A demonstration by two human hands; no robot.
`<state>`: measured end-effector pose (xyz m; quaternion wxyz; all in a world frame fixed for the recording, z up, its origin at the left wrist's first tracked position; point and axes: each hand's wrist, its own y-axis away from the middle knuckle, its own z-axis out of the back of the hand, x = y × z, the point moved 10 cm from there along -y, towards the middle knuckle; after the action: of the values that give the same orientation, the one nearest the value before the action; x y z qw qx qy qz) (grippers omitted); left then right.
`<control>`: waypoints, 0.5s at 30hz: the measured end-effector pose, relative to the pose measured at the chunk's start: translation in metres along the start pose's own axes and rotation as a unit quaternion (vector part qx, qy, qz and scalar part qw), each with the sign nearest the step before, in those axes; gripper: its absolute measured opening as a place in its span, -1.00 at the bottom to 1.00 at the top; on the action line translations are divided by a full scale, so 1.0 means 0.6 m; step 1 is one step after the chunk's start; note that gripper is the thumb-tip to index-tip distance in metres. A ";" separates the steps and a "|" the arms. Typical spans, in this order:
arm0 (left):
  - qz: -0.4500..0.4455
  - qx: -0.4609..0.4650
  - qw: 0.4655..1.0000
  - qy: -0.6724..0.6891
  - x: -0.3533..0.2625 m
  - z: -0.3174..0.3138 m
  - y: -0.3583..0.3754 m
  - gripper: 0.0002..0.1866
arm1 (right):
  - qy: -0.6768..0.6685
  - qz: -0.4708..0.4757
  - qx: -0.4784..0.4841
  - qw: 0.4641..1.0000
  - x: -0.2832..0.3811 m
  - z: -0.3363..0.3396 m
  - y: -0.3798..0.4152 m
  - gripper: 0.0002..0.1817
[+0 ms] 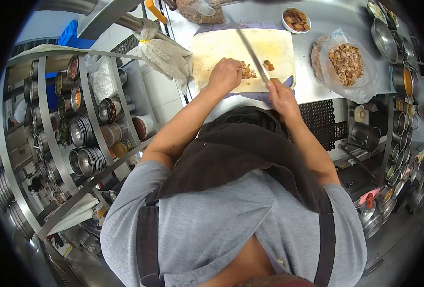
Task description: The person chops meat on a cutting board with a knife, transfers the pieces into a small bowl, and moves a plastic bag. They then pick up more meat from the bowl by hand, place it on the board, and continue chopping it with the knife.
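Note:
My right hand (283, 98) is wrapped round the handle of a long knife (250, 47), whose blade slants up and left across the cutting board (212, 45). My left hand (225, 76) rests on the board with its fingers curled in. What lies under those fingers is hidden. Chopped brown pieces (247, 71) lie between that hand and the blade, touching or very near the fingertips. To the right of the blade sits a larger dark brown chunk (269, 65).
Behind the board stand a white bowl of brown chunks (296, 20) and a bag of brown food (200, 10). An open plastic bag of diced pieces (346, 64) is at the right. A towel (161, 55) hangs at left, beside a metal rack (42, 143) of bowls.

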<state>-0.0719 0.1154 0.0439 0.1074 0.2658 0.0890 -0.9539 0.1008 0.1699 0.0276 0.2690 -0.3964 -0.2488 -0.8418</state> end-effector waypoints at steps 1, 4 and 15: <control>-0.015 -0.020 0.999 0.021 -0.007 0.001 -0.010 -0.86 | 0.001 -0.002 -0.004 1.000 -0.012 0.014 0.002 -0.64; -0.137 -0.012 0.990 0.028 -0.068 -0.028 -0.046 -0.76 | -0.040 -0.151 -0.018 0.988 -0.050 0.052 0.017 -0.62; -0.105 0.070 0.992 0.028 -0.068 -0.100 -0.069 -0.78 | -0.011 -0.123 -0.022 0.992 -0.080 0.031 0.025 -0.60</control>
<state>-0.0189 0.1751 0.0191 -0.0145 0.2881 0.0522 -0.9561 0.1462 0.1831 0.0026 0.1514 -0.3782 -0.2802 -0.8692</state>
